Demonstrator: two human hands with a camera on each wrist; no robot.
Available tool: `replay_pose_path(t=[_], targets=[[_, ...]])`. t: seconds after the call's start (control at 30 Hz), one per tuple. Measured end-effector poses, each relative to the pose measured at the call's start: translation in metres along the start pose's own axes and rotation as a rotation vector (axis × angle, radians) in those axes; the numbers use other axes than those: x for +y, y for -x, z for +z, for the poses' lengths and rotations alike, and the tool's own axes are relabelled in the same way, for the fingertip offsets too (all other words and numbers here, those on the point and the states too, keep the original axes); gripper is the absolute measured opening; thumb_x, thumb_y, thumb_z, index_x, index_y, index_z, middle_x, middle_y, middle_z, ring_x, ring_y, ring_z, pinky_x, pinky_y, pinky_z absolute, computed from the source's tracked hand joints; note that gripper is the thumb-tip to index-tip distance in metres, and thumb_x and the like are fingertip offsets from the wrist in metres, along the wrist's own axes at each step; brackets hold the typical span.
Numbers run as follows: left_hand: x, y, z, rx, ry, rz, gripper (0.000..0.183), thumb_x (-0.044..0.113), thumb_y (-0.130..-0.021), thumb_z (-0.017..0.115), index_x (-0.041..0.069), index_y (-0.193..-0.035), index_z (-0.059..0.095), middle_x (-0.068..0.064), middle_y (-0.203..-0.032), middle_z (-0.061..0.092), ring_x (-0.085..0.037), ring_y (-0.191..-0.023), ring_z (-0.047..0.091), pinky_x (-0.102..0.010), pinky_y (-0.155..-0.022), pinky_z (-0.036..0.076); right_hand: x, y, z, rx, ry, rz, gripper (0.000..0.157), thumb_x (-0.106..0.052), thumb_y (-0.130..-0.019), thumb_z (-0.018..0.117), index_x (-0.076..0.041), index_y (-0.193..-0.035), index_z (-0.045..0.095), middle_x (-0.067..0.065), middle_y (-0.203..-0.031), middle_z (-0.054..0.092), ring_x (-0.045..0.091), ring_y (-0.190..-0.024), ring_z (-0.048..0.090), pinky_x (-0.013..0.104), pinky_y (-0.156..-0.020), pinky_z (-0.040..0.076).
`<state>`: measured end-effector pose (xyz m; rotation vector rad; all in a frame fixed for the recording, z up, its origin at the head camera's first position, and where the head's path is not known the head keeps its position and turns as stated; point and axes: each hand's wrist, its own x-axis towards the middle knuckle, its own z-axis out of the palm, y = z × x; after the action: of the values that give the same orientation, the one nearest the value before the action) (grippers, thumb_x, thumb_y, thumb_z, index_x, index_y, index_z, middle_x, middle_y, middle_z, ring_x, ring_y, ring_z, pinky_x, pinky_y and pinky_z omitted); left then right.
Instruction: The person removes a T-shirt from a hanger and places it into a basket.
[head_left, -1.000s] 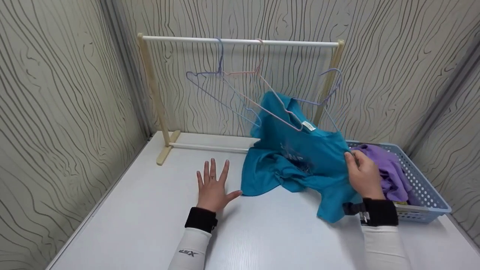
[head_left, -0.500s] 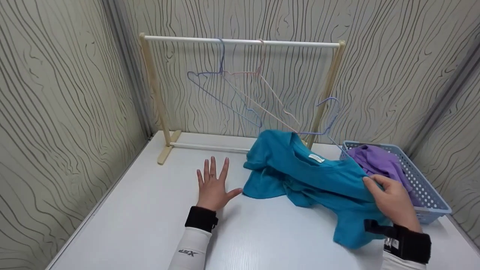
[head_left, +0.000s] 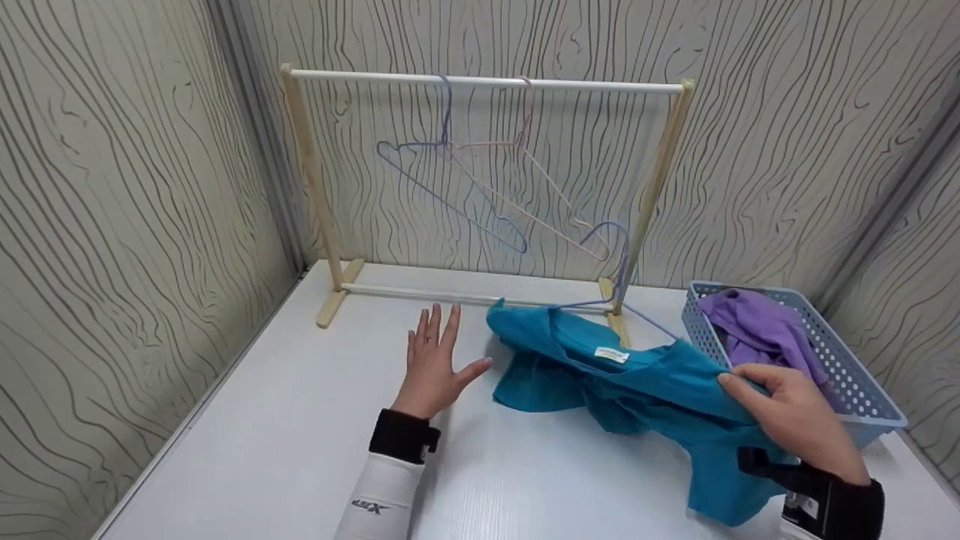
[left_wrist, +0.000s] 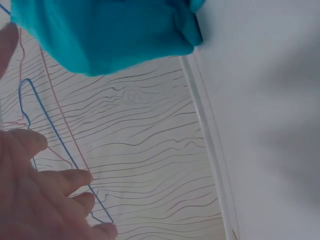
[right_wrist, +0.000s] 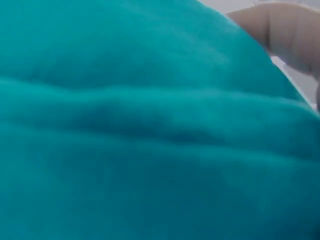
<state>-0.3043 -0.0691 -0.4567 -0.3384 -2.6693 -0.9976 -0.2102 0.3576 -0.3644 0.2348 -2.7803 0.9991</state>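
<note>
A teal T-shirt [head_left: 645, 390] with a white neck label droops over the table in the head view, its lower part in folds. Inside its neckline sits a purple-blue wire hanger [head_left: 621, 270], hook upward. My right hand [head_left: 799, 412] pinches the shirt's shoulder on the right, thumb on top. Teal cloth [right_wrist: 150, 120] fills most of the right wrist view. My left hand [head_left: 435, 367] is held with fingers spread, just left of the shirt and holding nothing. In the left wrist view, the fingers [left_wrist: 70, 182] stretch out below the hanging shirt [left_wrist: 110, 35].
A rack with a white top bar [head_left: 360, 75] and wooden posts stands at the back. From it hang a blue hanger [head_left: 450, 199] and a pink hanger [head_left: 517, 202]. A light-blue basket [head_left: 862, 375] at the right holds purple clothing [head_left: 765, 330].
The right hand has moved down and right with the shirt, lowering it from in front of the rack. The hanger's hook has dropped and swung left. The left hand has shifted slightly toward the shirt.
</note>
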Motion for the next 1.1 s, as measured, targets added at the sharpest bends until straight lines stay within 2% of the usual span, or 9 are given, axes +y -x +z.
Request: replay_pose_path(t=[0.2,0.4,0.5,0.6,0.7,0.77,0.9,1.0,1.1], targets=[[0.008,0.001,-0.009,0.156,0.126,0.121,0.075,0.046,-0.097,0.067,0.012,-0.159,0.039,-0.018,-0.163,0.041,-0.042,-0.156,0.027,-0.067,-0.123,0.021,-0.014,-0.009,0.017,-0.121,-0.059,-0.085,0.031,-0.022,-0.105,0.060,-0.006,-0.078,0.056,-0.007,-0.071,0.036,0.007,-0.066,0.043,0.027,-0.058,0.031],[0.006,0.001,-0.016,0.427,0.158,0.312,0.036,0.029,-0.099,0.067,0.014,-0.131,0.071,-0.010,-0.130,0.071,-0.036,-0.138,0.053,-0.067,-0.119,0.030,-0.019,-0.010,0.023,-0.179,-0.203,-0.248,0.018,-0.008,-0.104,0.058,-0.007,-0.089,0.068,-0.010,-0.078,0.051,0.008,-0.073,0.051,0.027,-0.062,0.037],[0.003,0.000,-0.019,0.596,0.139,0.386,0.022,0.032,-0.099,0.068,0.013,-0.097,0.080,-0.005,-0.095,0.074,-0.027,-0.107,0.065,-0.054,-0.105,0.047,-0.016,-0.012,0.025,-0.200,-0.298,-0.328,0.019,0.000,-0.102,0.056,-0.006,-0.089,0.067,-0.012,-0.078,0.051,0.011,-0.072,0.053,0.029,-0.061,0.038],[-0.001,-0.001,-0.020,0.717,0.112,0.426,0.040,0.034,-0.097,0.071,0.012,-0.065,0.065,-0.002,-0.064,0.055,-0.017,-0.068,0.056,-0.033,-0.072,0.048,-0.010,-0.019,0.029,-0.205,-0.327,-0.349,0.019,0.001,-0.102,0.055,-0.005,-0.088,0.067,-0.013,-0.078,0.053,0.011,-0.072,0.053,0.029,-0.061,0.037],[-0.002,-0.001,-0.018,0.749,0.098,0.409,0.049,0.028,-0.093,0.076,0.012,-0.055,0.049,-0.001,-0.054,0.039,-0.011,-0.051,0.042,-0.022,-0.051,0.029,-0.004,-0.027,0.038,-0.153,-0.286,-0.299,0.016,-0.002,-0.101,0.059,-0.003,-0.090,0.072,-0.015,-0.080,0.059,0.007,-0.075,0.055,0.025,-0.065,0.040],[-0.003,-0.001,-0.015,0.751,0.081,0.380,0.049,0.022,-0.090,0.079,0.012,-0.054,0.047,0.000,-0.052,0.037,-0.011,-0.046,0.040,-0.019,-0.048,0.021,0.000,-0.032,0.045,-0.103,-0.244,-0.237,0.014,-0.006,-0.100,0.063,-0.003,-0.095,0.076,-0.015,-0.086,0.065,0.003,-0.079,0.058,0.022,-0.071,0.044],[-0.003,-0.001,-0.009,0.760,0.035,0.332,0.048,0.016,-0.086,0.082,0.012,-0.053,0.047,0.000,-0.050,0.038,-0.011,-0.044,0.041,-0.016,-0.049,0.018,0.006,-0.041,0.060,-0.016,-0.162,-0.118,0.015,-0.016,-0.099,0.069,-0.007,-0.103,0.080,-0.005,-0.099,0.075,-0.001,-0.087,0.060,0.021,-0.080,0.050],[-0.003,-0.001,-0.004,0.770,0.002,0.327,0.049,0.016,-0.085,0.083,0.013,-0.053,0.046,0.000,-0.049,0.038,-0.011,-0.043,0.042,-0.016,-0.048,0.018,0.002,-0.046,0.071,0.030,-0.104,-0.108,0.018,-0.017,-0.099,0.069,-0.008,-0.112,0.078,0.006,-0.110,0.075,0.009,-0.100,0.065,0.034,-0.094,0.054],[-0.001,-0.001,-0.002,0.772,-0.029,0.339,0.049,0.017,-0.085,0.083,0.013,-0.053,0.047,0.000,-0.049,0.039,-0.011,-0.043,0.044,-0.017,-0.047,0.020,-0.010,-0.048,0.085,0.078,-0.100,-0.144,0.029,-0.015,-0.100,0.067,-0.004,-0.126,0.071,0.016,-0.126,0.070,0.030,-0.122,0.062,0.053,-0.108,0.046]])
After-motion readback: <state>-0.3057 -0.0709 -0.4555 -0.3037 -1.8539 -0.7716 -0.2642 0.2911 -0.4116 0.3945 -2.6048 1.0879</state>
